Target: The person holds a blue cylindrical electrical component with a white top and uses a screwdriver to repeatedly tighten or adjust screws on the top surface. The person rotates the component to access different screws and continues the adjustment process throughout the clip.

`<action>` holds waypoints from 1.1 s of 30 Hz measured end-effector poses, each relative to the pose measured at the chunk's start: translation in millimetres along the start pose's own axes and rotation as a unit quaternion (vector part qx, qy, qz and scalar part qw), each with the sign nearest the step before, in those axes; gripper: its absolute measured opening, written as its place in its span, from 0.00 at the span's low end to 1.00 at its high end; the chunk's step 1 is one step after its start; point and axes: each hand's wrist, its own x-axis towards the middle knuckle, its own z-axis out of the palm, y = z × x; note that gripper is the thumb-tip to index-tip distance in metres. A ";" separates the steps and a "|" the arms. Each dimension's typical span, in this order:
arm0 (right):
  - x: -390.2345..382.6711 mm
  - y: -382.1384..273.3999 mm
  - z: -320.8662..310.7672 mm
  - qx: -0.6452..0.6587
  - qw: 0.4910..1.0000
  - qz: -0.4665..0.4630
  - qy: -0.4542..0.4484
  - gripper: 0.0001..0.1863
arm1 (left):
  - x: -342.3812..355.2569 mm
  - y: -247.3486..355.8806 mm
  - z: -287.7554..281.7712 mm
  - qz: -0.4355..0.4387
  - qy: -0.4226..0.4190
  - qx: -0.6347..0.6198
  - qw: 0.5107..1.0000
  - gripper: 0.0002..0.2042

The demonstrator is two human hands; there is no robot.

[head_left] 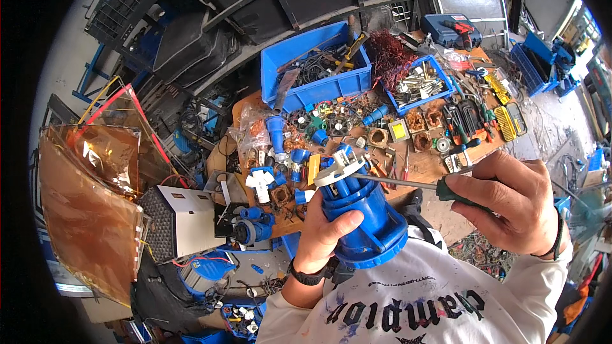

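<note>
Bracing noted — left hand (324, 226) clamped round the blue housing (368, 229), right hand (513, 200) closed on the screwdriver (444, 190); its shaft should stay straight, pressure even.

The blue cylindrical plastic housing (373, 218) looks smooth and glossy; the thin grey screwdriver shaft (401, 182) is smooth metal. The far blue rectangular bin (325, 93) is plastic, the flat brown tabletop (421, 160) wood, the near white shirt (472, 274) matt cloth.

Blue housing (364, 222) tilted; green-handled screwdriver (426, 185) at its white flange (340, 171).
</note>
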 end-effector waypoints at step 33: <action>4.4 -14.5 20.4 -0.070 0.995 -0.053 -0.042 0.19 | 12.0 -1.1 -5.1 0.106 0.084 0.219 0.966 0.40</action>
